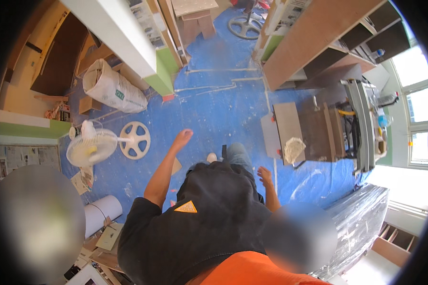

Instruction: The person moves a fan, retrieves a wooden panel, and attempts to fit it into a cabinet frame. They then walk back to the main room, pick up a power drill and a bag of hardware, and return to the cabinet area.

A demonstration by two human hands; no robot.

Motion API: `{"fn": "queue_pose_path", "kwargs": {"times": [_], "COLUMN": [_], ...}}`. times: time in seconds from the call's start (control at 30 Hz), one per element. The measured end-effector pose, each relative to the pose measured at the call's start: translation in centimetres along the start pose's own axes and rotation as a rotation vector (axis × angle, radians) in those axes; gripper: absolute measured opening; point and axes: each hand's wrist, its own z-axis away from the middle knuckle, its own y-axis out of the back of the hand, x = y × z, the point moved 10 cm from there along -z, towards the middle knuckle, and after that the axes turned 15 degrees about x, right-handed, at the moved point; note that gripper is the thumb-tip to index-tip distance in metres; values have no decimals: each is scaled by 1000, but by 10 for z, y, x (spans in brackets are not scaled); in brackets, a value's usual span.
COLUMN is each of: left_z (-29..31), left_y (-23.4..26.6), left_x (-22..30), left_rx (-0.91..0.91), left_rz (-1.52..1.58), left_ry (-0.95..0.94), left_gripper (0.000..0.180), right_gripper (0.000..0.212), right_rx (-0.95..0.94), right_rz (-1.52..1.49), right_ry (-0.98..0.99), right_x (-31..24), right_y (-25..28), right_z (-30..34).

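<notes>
My left hand [183, 138] is held out ahead of my body over the blue floor sheet [214, 109]. Its fingers are loosely bent, and nothing shows in them. My right hand [265, 176] hangs by my right side, fingers a little apart, holding nothing. Nearest to the left hand is a white round fan base [135, 140], joined to a fan with a pale cage [91, 146] that lies tipped over on the sheet. To the right of my right hand stands a brown board [288, 128] with a crumpled pale bag or wad [294, 150] by its near end.
A stuffed white sack [114, 90] lies at the left beside a white and green post [159, 76]. Shelving [328, 52] stands far right, with a grey-topped bench [361, 123] nearer. Plastic-wrapped goods [356, 218] and a white roll [103, 216] lie nearer me. Two blurred patches hide parts.
</notes>
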Motion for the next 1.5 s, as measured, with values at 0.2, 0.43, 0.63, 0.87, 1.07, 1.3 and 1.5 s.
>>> {"fn": "queue_pose_path", "kwargs": {"times": [0.2,0.43,0.63,0.87,1.07,1.3,1.5], "left_z": [-214,-307,-319,-539,-711,-580,-317], "left_y": [-73,-81,-51,-86,7,-47,-210], "left_x": [135,80,34,84,307,278,182], "left_rx": [21,-38,153,-196,699,853,959], "left_rz": [-102,-165,-78,-254,289,27,-280], "left_ry": [-91,223,932,560,-14,361,919], "left_gripper": [38,36,24,27,38,41,33], "right_gripper": [45,33,46,50,55,46,38], "right_rx": [-78,-133,-311,-488,-591,-795,-1323], "right_rz": [77,255,19,340,620,1104,987], "right_ry": [3,631,782,712,239,478,1238], "right_x": [-152,-534,-828,-893,-850,-913,-943], "right_y": [-53,-213,-326,-422,-408,-520,-670], "right_z": [-143,-280,-292,-386,-480,-513,-304]}}
